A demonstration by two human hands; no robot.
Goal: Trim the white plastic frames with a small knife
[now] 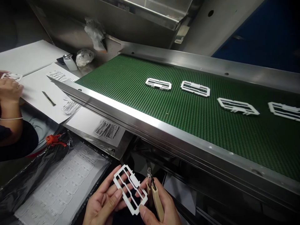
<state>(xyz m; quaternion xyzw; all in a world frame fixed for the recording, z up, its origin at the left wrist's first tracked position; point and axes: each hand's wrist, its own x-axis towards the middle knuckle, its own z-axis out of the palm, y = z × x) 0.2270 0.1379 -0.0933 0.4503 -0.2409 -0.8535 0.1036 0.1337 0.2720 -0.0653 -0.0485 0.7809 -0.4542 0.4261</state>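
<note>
White frame (130,193) pinched in left hand (103,203), long axis running far-left to near-right; right hand (159,209), just right, closed on nippers (153,195).

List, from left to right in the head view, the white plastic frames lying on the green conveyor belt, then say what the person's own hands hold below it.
On the green belt: first frame → second frame → third frame → fourth frame, cut by the edge. Below, the left hand holds a white frame; the right hand holds tan-handled nippers.
</note>
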